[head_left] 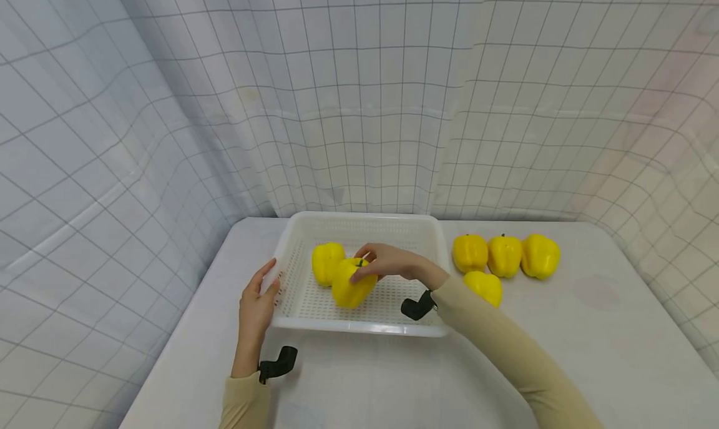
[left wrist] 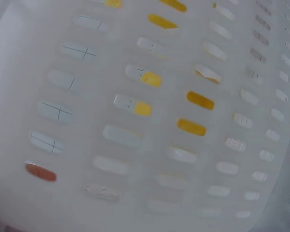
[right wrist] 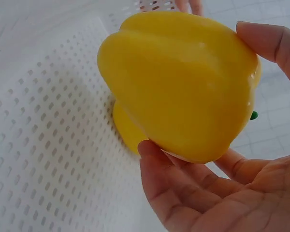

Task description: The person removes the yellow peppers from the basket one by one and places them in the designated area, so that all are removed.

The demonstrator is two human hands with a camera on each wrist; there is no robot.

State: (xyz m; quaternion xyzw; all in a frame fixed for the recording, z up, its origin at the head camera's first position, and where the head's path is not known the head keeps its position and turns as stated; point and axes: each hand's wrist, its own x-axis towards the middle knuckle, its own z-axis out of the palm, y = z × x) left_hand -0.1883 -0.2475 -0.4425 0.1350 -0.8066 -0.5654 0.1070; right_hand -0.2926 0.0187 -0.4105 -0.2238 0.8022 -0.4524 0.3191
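Note:
My right hand (head_left: 387, 260) grips a yellow bell pepper (head_left: 352, 286) inside the white plastic basket (head_left: 359, 327). In the right wrist view, thumb and fingers (right wrist: 164, 179) press the pepper (right wrist: 179, 87) from opposite sides, and its green stem pokes out beside the palm. Another yellow bell pepper (head_left: 326, 260) sits in the basket just left of the held one, partly covered by it. At the basket's left side, my left hand (head_left: 257, 307) rests with fingers and thumb spread against the outer wall. The left wrist view is filled by that slotted wall (left wrist: 87, 125).
Right of the basket, three yellow bell peppers stand in a row, the middle pepper (head_left: 504, 256) among them. A nearer pepper (head_left: 484, 286) lies partly behind my right sleeve (head_left: 505, 348). Grid-patterned curtains (head_left: 359, 104) enclose the white table (head_left: 348, 385).

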